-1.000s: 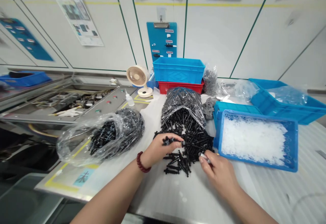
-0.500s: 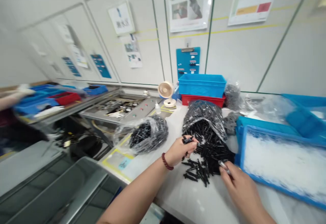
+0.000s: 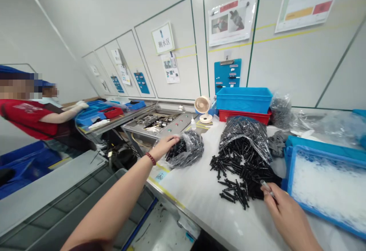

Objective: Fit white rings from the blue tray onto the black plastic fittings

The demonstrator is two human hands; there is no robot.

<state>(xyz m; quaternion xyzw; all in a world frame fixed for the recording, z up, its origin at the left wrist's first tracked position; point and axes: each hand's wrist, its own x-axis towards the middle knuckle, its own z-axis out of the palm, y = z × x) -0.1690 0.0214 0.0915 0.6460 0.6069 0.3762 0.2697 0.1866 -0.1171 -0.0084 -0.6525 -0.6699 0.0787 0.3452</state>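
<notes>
My left hand reaches over the mouth of the smaller clear plastic bag, which has black parts inside. Its fingers are stretched out and I see nothing held in them; the fingertips' undersides are hidden. My right hand is closed on a short, clear tube, beside the heap of slim black plastic parts. This heap spills from a larger clear bag onto the white-covered table. Several loose black parts lie at its near edge.
On the right stands a blue tray full of small whitish pieces. Behind the large bag, a blue bin sits on a red one. A small fan and a white bottle stand further left. Co-workers are at the far left.
My left hand has moved left from the black heap to the smaller bag, and the black parts it held no longer show. My right hand keeps the tube. The view has turned left.
</notes>
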